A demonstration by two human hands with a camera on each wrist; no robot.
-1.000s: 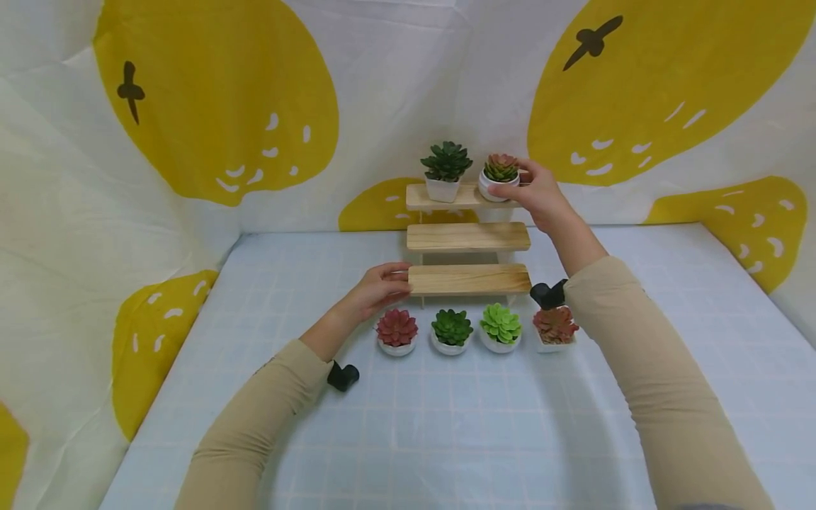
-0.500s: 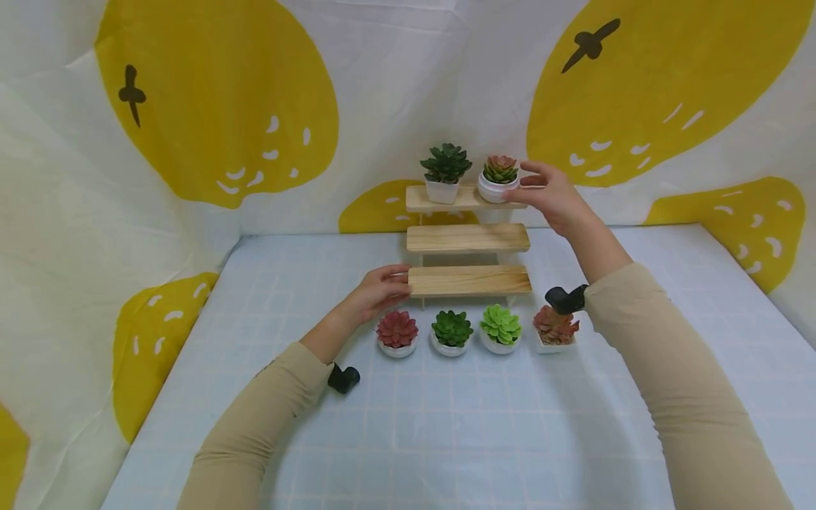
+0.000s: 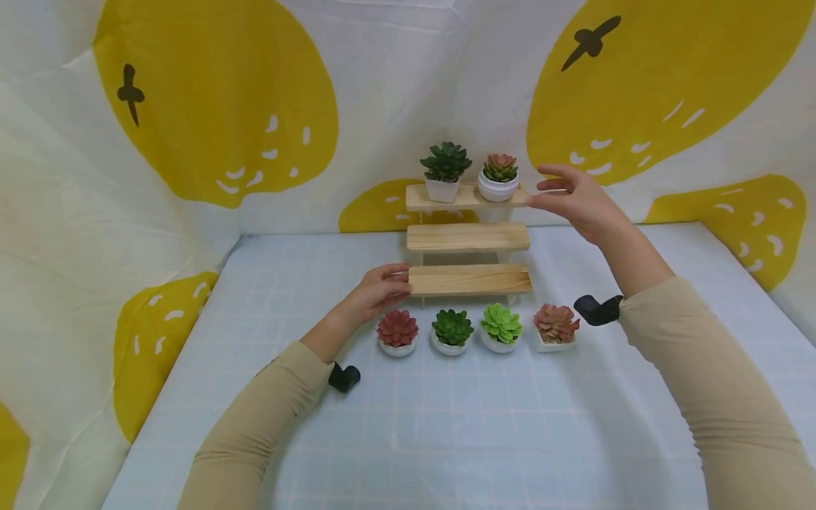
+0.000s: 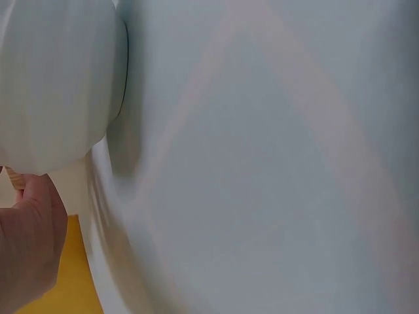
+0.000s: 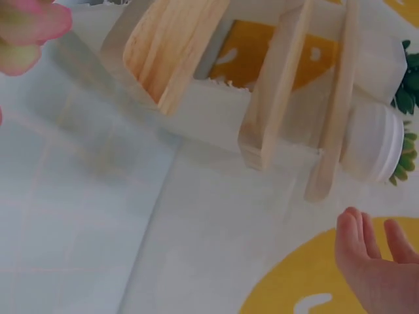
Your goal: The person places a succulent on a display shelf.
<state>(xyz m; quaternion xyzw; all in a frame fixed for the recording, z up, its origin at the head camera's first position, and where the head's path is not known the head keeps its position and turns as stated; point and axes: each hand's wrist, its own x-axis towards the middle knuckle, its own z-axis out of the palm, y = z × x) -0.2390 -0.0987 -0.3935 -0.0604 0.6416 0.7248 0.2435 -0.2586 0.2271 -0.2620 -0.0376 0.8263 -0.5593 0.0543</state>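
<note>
A three-tier wooden display stand stands at the back. My left hand pinches the left end of its lowest tier; in the left wrist view that hand is partly behind a white pot. On the top tier sit a dark green succulent in a square white pot and a red-tipped green succulent in a round white pot. Just right of that tier my right hand is held in the air, fingers loosely extended, holding nothing. The right wrist view shows this hand apart from the round pot.
In front of the stand, a row of potted succulents lines the table: dark red, dark green, bright green and reddish in a square pot. A fabric backdrop with yellow fruit prints hangs behind.
My right hand has let go of the red-tipped succulent's pot and drawn away to the right. The pot stays on the top tier. My left hand has kept its place.
</note>
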